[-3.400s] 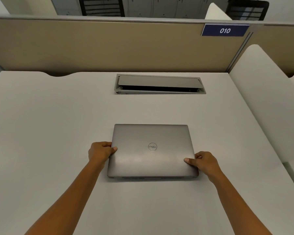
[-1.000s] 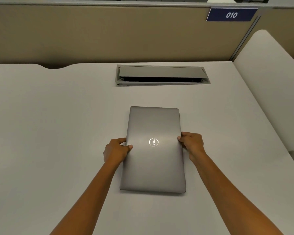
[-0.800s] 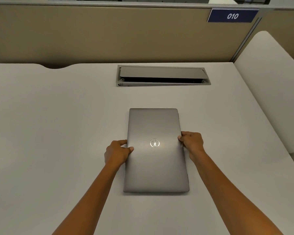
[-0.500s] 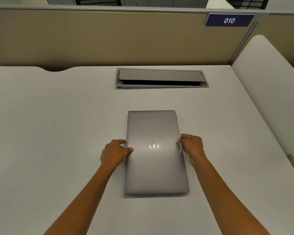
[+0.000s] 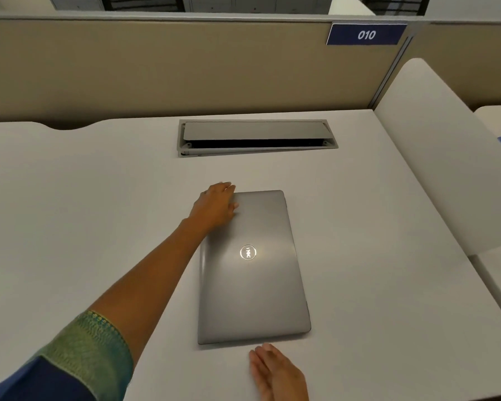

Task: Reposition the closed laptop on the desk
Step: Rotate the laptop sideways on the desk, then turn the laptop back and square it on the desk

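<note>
The closed grey laptop [image 5: 255,273] lies flat on the white desk [image 5: 84,198] with its long side running away from me and its round logo facing up. My left hand [image 5: 216,205] rests on the laptop's far left corner, fingers spread over the edge. My right hand [image 5: 276,371] is flat with fingers together just in front of the laptop's near short edge, close to it; whether it touches the edge is unclear.
A grey cable hatch [image 5: 256,137] with its flap partly raised is set into the desk behind the laptop. A beige partition [image 5: 185,68] with a blue "010" sign [image 5: 366,34] closes the back. A white side divider [image 5: 434,157] stands on the right.
Both hands left the laptop's long sides. My left hand went forward to the far left corner, and my right hand drew back to the near edge. The laptop stays lengthwise.
</note>
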A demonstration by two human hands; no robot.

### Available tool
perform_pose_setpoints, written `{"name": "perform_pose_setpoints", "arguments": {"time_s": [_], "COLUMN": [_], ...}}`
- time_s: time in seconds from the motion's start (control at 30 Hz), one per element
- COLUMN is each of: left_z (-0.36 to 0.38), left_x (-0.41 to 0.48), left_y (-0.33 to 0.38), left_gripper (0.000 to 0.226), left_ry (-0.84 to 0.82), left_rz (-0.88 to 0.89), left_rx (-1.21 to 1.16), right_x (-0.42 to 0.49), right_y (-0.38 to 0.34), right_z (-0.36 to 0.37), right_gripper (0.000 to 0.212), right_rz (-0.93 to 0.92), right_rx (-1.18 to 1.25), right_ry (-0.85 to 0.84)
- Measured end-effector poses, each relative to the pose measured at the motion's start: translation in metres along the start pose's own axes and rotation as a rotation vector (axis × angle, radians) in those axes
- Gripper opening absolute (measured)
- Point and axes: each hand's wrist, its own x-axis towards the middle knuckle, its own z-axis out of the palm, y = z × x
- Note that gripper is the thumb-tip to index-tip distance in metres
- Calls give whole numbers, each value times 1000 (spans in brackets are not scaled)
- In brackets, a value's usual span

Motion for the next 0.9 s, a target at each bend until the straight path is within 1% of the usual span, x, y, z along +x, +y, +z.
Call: {"name": "perform_pose_setpoints", "arguments": {"time_s": [0.13, 0.27, 0.4, 0.6, 0.9], "left_z": [2, 6, 6, 3, -12], "left_x": [21, 31, 34, 38, 28], "left_y": [5, 0, -3, 1, -12], "left_gripper": [55, 59, 61, 76, 77], "left_ry": [-92, -197, -201, -233, -300], "left_rz": [-7, -9, 8, -24, -181], "left_rx": [41, 61, 63, 41, -28], "right_x": [-2, 3, 7, 8, 13], "right_y": [-7, -13, -15, -15, -13], "right_z": [13, 12, 13, 10, 0], "right_gripper": [8, 15, 15, 17, 15], "right_rz": [-1, 18, 14, -5, -51], "right_rx": [38, 27, 33, 3, -95], "right_ry": [13, 4, 17, 8, 4]}}
